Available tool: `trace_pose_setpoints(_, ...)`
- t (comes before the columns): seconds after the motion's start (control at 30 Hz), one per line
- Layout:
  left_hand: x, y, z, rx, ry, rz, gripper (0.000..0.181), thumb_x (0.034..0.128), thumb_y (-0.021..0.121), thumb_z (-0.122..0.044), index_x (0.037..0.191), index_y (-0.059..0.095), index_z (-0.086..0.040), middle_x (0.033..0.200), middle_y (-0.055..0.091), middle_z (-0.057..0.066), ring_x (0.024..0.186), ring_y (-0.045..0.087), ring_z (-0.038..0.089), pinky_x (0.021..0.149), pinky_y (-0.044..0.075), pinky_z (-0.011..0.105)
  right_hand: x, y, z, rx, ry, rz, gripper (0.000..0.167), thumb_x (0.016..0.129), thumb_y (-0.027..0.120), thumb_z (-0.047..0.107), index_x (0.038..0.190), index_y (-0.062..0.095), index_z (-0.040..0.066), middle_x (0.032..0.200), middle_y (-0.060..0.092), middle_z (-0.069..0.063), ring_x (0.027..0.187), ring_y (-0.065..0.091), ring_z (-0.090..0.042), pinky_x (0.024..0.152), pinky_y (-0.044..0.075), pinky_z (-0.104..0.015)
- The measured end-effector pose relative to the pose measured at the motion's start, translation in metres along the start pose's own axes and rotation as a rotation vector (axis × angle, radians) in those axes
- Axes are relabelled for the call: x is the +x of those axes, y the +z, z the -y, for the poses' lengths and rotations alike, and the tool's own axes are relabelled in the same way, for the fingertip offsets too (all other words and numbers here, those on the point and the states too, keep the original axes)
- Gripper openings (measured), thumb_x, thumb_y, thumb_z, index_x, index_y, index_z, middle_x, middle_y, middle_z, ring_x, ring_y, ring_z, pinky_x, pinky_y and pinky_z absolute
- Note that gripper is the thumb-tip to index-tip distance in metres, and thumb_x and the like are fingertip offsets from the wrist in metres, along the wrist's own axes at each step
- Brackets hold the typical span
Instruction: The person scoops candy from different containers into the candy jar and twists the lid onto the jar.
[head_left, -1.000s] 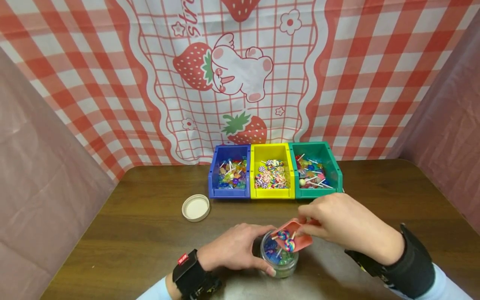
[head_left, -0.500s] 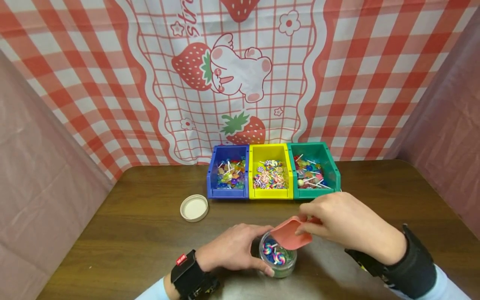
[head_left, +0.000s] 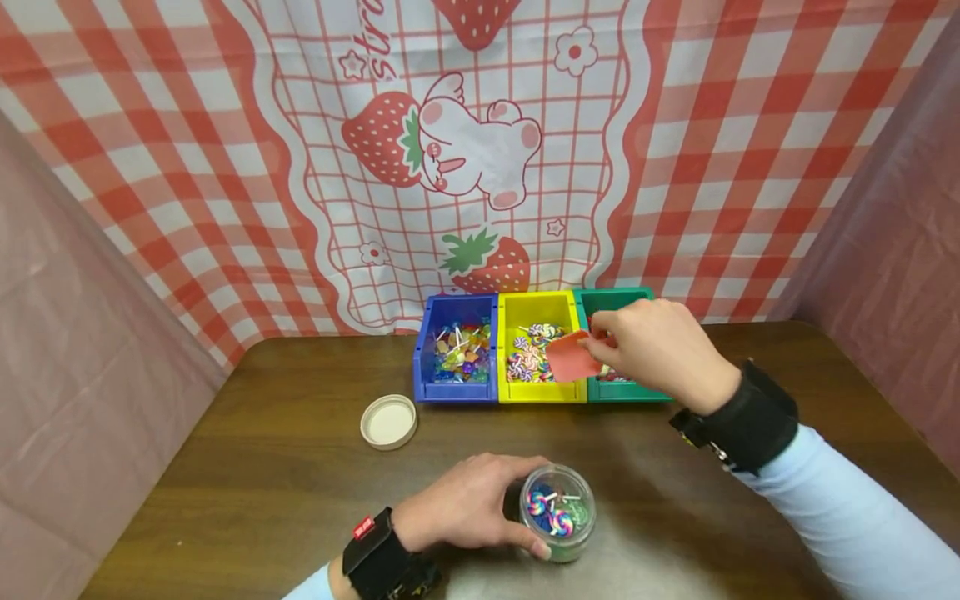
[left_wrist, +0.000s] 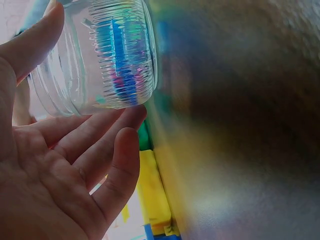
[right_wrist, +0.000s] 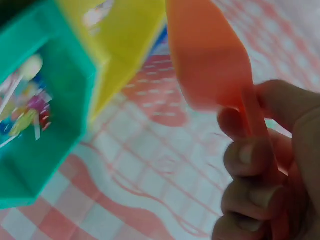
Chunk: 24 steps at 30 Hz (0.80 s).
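Observation:
My right hand (head_left: pixel 660 346) grips the handle of a coral-pink scoop (head_left: pixel 572 358) above the front of the yellow bin (head_left: pixel 542 392). In the right wrist view the fingers curl round the handle, and the inside of the scoop (right_wrist: pixel 210 60) is not plain to see. Nearer me on the table, my left hand (head_left: pixel 476 504) holds a clear glass jar (head_left: pixel 572 547) upright between thumb and fingers. Swirled lollipops (head_left: pixel 561 523) lie in the jar over blue and green pieces. Ribbed glass blurs these contents in the left wrist view.
A blue bin (head_left: pixel 457 392) and a green bin (head_left: pixel 630 392) flank the yellow one, each with small candy-like pieces. The right hand partly covers the green bin. A pale round lid (head_left: pixel 388 421) lies on the wooden table (head_left: pixel 262 467) at left. Checked cloth (head_left: pixel 735 167) hangs behind.
The swirled lollipops have dropped from the scoop into the jar. My right hand has then moved away from the jar to the bins with the scoop. The left hand stays at the jar.

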<state>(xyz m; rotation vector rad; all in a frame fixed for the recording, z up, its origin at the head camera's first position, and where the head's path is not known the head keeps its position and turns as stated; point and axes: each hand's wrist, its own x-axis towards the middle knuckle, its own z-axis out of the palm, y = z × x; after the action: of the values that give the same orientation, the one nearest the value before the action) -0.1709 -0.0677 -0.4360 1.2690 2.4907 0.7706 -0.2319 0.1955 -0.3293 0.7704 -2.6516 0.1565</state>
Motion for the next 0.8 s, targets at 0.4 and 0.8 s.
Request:
trace_pose_setpoints(0.4,0.001,0.003,0.000,0.014,-0.009,-0.007,0.079,0.0732,0.082,-0.059,0.137,0.056,-0.020,0.119,0.065,-0.015,0.108,0.058,0.000,0.094,0.047,0.024,0.064,0.075,-0.015,-0.296,-0.234,0.014,0.018,0.081,0.085,0.016,0.080,0.071,0.006,0.061,0.058,-0.004,0.052,0.054,-0.020,0.050,0.049,-0.033)
trace_pose_setpoints(0.8,0.001,0.001,0.000,-0.001,-0.024,0.001,0.080,0.0736,0.082,-0.059,0.138,0.056,-0.019,0.122,0.064,-0.014,0.109,0.057,0.000,0.095,0.046,0.024,0.080,0.097,-0.011,-0.454,-0.441,0.033,0.016,0.086,0.078,0.013,0.073,0.069,0.013,0.067,0.065,-0.002,0.063,0.056,-0.021,0.051,0.044,-0.033)
